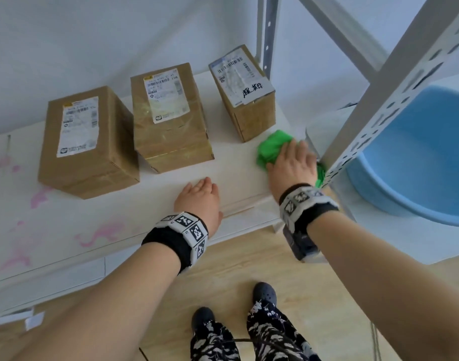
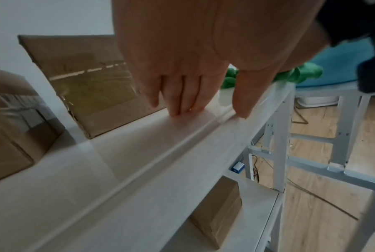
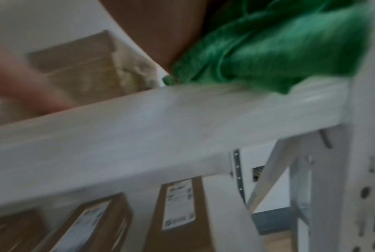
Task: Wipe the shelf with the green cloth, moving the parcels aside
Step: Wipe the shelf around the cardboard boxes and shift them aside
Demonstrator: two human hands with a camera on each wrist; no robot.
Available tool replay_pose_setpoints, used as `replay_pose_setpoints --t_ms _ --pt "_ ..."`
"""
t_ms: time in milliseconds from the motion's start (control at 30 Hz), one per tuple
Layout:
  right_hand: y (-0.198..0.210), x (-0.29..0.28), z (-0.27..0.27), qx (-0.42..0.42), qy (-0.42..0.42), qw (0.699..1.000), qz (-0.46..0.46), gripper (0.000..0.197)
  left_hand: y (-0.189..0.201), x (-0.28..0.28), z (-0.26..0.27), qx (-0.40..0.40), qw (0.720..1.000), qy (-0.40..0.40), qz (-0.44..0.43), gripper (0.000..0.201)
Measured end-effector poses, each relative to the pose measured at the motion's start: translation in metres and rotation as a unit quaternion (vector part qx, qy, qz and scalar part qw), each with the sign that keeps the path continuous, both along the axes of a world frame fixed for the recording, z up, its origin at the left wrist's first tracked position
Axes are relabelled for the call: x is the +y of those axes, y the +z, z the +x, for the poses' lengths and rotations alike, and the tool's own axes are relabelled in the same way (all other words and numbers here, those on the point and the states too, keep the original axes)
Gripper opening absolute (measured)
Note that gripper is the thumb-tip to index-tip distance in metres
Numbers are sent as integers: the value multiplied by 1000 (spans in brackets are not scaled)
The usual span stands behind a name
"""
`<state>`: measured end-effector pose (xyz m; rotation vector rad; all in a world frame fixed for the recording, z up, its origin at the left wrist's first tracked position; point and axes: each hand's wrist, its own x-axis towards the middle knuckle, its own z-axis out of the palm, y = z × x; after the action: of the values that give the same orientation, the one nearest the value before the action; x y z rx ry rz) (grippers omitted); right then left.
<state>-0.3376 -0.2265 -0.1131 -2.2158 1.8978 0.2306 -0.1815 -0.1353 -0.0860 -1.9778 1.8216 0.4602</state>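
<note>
Three brown cardboard parcels stand along the back of the white shelf [image 1: 223, 165]: a left parcel [image 1: 87, 142], a middle parcel [image 1: 168, 118] and a right parcel [image 1: 244, 92]. A crumpled green cloth [image 1: 272, 149] lies at the shelf's right front corner, just in front of the right parcel. My right hand [image 1: 292, 162] lies on top of the cloth and presses it down; the blurred right wrist view shows the cloth [image 3: 279, 56] bunched under the palm. My left hand [image 1: 199, 196] rests flat on the shelf's front edge, its fingers [image 2: 182, 95] straight, holding nothing.
A perforated grey upright [image 1: 379, 113] stands right beside the cloth. Beyond it sits a blue basin [image 1: 418, 157]. Pink stains [image 1: 98, 233] mark the shelf's left front. More parcels [image 3: 180, 213] sit on the lower shelf. Wood floor lies below.
</note>
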Motion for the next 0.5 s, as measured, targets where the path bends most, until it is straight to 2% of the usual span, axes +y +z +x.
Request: replay_pose_setpoints --t_ms 67,133,233,300,367,433,500 --pt "2 -19 7 11 -58 998 18 62 1 -2 1 -4 1000 -4 9 67" --pt "1 -19 19 3 -61 998 26 62 2 -3 2 -2 1000 -4 13 67" --pt "-1 13 29 -31 37 999 18 61 1 -1 3 11 1000 -4 5 67" --pt "-2 40 26 -42 143 989 -4 60 -1 1 5 28 1000 -1 -6 68" --pt "-1 49 16 -40 216 976 2 59 0 4 9 52 999 9 -11 69" --pt "-1 35 6 -27 232 972 2 58 2 10 13 73 997 32 -20 68" --pt "0 14 6 -14 181 983 -7 58 4 19 16 83 993 69 -36 66"
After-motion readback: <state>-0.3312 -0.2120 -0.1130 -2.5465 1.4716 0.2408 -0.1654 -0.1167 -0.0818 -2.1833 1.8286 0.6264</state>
